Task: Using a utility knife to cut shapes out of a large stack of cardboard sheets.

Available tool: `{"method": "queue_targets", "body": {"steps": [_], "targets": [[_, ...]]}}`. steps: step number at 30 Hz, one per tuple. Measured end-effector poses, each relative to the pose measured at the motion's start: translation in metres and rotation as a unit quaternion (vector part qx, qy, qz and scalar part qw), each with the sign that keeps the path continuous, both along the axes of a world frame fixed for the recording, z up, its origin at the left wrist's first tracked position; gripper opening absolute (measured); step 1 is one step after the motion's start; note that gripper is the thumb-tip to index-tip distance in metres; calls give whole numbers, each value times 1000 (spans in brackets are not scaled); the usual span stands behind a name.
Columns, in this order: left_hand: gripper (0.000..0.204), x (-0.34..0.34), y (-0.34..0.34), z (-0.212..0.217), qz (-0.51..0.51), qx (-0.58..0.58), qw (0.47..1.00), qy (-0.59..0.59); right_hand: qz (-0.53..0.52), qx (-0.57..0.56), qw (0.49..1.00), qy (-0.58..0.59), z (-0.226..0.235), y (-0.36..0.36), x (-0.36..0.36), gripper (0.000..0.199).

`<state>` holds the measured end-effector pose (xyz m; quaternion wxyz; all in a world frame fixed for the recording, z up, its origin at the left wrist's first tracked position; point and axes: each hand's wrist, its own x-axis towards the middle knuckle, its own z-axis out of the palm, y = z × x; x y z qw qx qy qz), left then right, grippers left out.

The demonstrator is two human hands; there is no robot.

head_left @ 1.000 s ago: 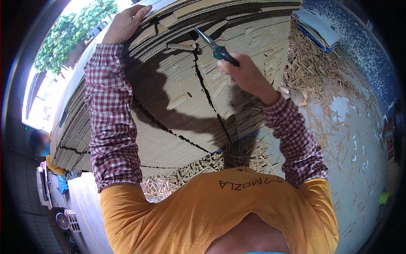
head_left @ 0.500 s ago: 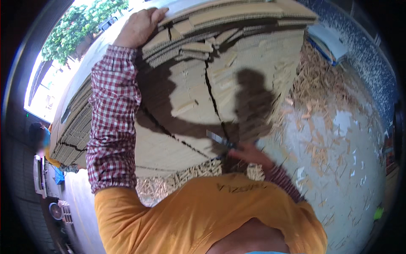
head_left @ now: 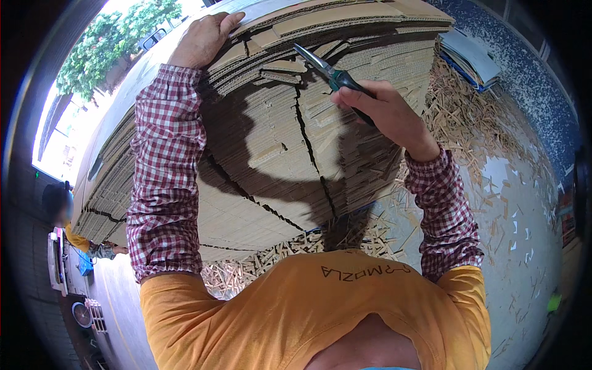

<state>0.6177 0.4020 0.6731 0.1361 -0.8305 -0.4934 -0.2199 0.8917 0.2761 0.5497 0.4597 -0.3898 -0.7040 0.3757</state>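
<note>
A tall stack of flattened brown cardboard sheets [head_left: 271, 154] fills the middle of the view, split by dark gaps. My left hand [head_left: 202, 38] rests flat on the stack's top edge at the upper left. My right hand [head_left: 382, 111] is raised against the stack's side, gripping green-handled pliers [head_left: 327, 69] whose jaws point up-left at the upper sheets. Both sleeves are red and white checked, over an orange shirt.
Cardboard strips and shavings litter the grey floor [head_left: 524, 203] to the right and below the stack. A flat pile of white and blue sheets [head_left: 472, 58] lies at the upper right. Another person [head_left: 68, 225] in orange stands far left near a vehicle.
My right hand dropped low near my chest with the pliers half a second ago, then rose again to the upper sheets. My left hand stayed on the stack's top edge.
</note>
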Motion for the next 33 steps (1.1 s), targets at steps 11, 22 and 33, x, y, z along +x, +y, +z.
{"method": "queue_targets", "body": {"steps": [11, 22, 33], "targets": [[54, -6, 2, -5, -52, 49, 997, -14, -9, -15, 998, -53, -22, -14, 15, 30], [48, -2, -3, 1, -10, 21, 1000, 13, -10, -17, 998, -53, 3, -7, 4, 39], [49, -3, 0, 2, -20, 33, 999, 13, 12, -13, 1000, 15, -21, 18, -10, 32]]}}
